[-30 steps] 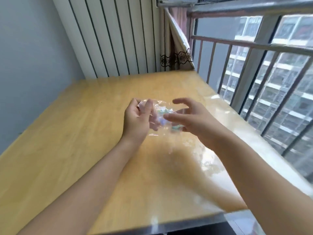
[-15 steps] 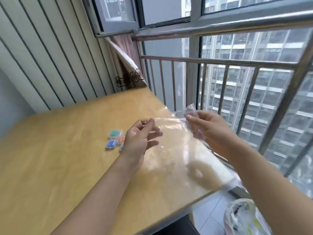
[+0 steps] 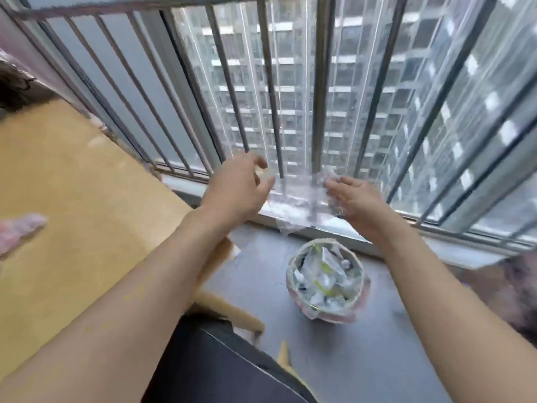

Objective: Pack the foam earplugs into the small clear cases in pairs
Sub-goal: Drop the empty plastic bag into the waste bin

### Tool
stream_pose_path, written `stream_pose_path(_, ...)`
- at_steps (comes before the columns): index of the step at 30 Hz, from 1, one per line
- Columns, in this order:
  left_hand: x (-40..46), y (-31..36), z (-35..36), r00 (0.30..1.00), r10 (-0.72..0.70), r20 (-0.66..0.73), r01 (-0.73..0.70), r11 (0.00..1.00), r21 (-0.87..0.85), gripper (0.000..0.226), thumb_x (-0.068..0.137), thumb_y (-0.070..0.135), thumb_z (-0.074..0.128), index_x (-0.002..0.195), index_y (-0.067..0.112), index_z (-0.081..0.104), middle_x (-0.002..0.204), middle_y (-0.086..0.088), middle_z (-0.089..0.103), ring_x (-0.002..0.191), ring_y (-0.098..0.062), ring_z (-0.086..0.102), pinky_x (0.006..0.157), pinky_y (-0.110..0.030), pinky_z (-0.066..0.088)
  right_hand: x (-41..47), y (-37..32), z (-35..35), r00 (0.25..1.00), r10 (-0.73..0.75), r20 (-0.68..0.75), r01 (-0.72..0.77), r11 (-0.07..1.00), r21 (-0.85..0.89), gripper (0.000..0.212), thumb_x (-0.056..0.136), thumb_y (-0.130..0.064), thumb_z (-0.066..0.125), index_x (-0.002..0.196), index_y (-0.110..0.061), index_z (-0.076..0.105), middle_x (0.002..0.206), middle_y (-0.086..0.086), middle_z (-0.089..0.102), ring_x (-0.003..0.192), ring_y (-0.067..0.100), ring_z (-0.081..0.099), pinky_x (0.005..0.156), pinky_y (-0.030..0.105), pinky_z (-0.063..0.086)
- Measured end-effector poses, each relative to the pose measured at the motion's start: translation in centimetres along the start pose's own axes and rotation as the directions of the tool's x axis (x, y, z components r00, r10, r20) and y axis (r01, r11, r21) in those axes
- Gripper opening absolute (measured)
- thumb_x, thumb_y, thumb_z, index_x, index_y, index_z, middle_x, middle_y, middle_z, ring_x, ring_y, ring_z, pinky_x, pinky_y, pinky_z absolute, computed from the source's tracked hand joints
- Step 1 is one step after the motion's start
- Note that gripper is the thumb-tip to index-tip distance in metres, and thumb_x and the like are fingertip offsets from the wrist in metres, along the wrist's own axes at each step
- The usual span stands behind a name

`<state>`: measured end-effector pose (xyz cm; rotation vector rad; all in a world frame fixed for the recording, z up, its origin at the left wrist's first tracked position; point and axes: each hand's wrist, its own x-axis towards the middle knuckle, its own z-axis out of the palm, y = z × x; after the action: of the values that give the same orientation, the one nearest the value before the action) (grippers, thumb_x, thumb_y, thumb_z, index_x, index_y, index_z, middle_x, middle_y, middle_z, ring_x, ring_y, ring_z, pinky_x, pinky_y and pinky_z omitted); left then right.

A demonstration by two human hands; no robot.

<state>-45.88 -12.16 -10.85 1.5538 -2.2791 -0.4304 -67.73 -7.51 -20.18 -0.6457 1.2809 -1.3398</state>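
No earplugs or small cases show in this view. I hold both hands out past the table's right edge, over the floor by the window. A crumpled clear plastic bag (image 3: 293, 199) hangs between them, above a waste bin. My right hand (image 3: 356, 200) has the bag's bunched edge against its fingers and palm. My left hand (image 3: 238, 186) is beside the bag's other edge with relaxed, spread fingers, and I see no grip there.
The wooden table (image 3: 72, 184) lies to the left with a blurred pink object (image 3: 20, 232) on it. A round waste bin (image 3: 325, 282) full of plastic scraps stands on the grey floor. A black chair seat (image 3: 220, 365) is below me. Metal window bars (image 3: 319, 97) stand ahead.
My head has turned right, away from the table. Both hands carried the clear bag off the table and over the bin. The coloured cases have left the view.
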Motion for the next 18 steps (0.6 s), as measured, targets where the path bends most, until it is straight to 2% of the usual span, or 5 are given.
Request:
stream_pose_path(4,1.8,3.2,5.2,0.962,0.095,0.257,-0.168,0.945,0.281,0.035,0.089,0.046,0.063,0.11,0.018,0.065,0.106,-0.005,0.07,0.103,-0.031,0.063,0.079,-0.035,0.049,1.4,5.2,-5.2,0.98,0.122,-0.157,-0.122,0.992,0.01,0.008,0.093,-0.005,0.066,0.086,-0.009,0.066,0.069,0.004,0.059,0.057,0.017,0.054,0.051,0.026,0.044)
stream_pose_path(6,1.8,4.7,7.6,0.926,0.118,0.359,-0.219,0.942,0.254,0.035,0.089,0.049,0.063,0.106,0.018,0.067,0.104,-0.005,0.069,0.099,-0.03,0.063,0.077,-0.036,0.049,2.3,8.7,-7.2,0.95,0.166,-0.264,-0.179,0.984,-0.026,0.007,0.089,-0.006,0.068,0.084,-0.011,0.067,0.073,0.008,0.06,0.062,0.022,0.056,0.057,0.03,0.046)
stream_pose_path(11,-0.1,4.4,12.4,0.924,0.111,0.366,-0.164,0.979,0.118,0.025,0.09,0.044,0.064,0.098,0.02,0.067,0.091,0.003,0.066,0.089,-0.023,0.061,0.073,-0.033,0.046,3.0,18.3,-10.5,0.759,0.462,-0.459,-0.492,0.869,0.063,0.017,0.084,0.006,0.062,0.091,-0.009,0.055,0.069,0.009,0.049,0.055,0.018,0.044,0.04,0.021,0.043)
stream_pose_path(15,-2.4,2.2,16.1,0.901,0.049,0.431,-0.089,0.993,0.072,0.02,0.088,0.044,0.064,0.097,0.027,0.068,0.091,0.002,0.07,0.092,-0.023,0.063,0.076,-0.035,0.051,1.9,24.3,-10.8,0.662,0.581,-0.474,-0.532,0.809,0.25,0.039,0.075,0.007,0.07,0.11,-0.007,0.057,0.094,0.012,0.068,0.075,0.026,0.067,0.082,0.039,0.06)
stream_pose_path(18,-3.4,1.2,17.7,0.863,0.041,0.503,-0.076,0.996,0.05,0.017,0.09,0.041,0.064,0.099,0.027,0.067,0.089,0.006,0.07,0.093,-0.018,0.058,0.08,-0.036,0.051,1.1,26.0,-10.0,0.682,0.399,-0.613,-0.572,0.813,-0.107,0.073,0.063,-0.017,0.084,0.128,-0.018,0.051,0.127,0.011,0.063,0.104,0.031,0.066,0.094,0.039,0.056)
